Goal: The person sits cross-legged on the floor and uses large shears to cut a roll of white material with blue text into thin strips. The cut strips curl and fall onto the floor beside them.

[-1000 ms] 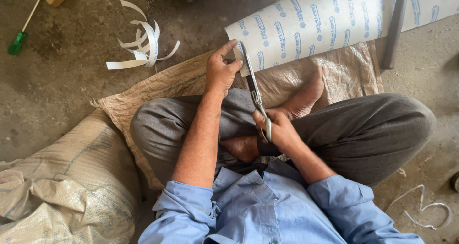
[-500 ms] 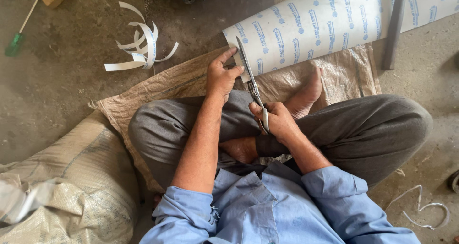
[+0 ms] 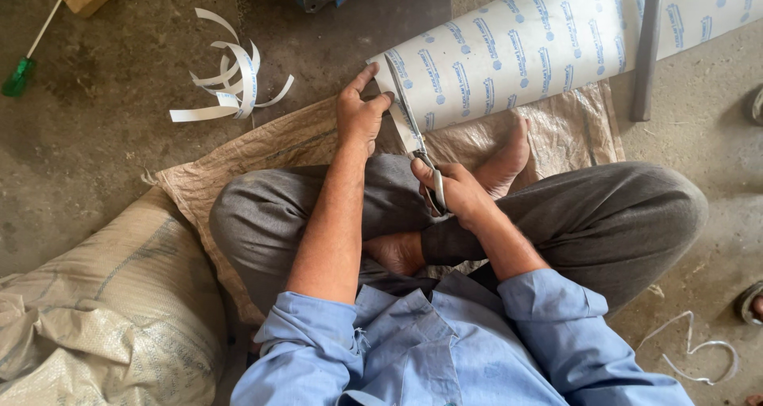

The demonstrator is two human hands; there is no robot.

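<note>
White cut strips [image 3: 230,80] lie left, screwdriver [image 3: 20,76] further, bar [image 3: 645,48] across sheet [image 3: 540,48].

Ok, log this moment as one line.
left hand: pinning white blue-printed sheet roll edge | right hand: gripping metal scissors, cutting sheet | cut white strips: on floor

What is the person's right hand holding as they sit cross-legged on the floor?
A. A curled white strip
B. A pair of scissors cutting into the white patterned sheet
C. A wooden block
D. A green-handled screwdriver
B: the right hand grips scissors whose blades run into the edge of the white patterned sheet, while the left hand steadies that edge.
</note>
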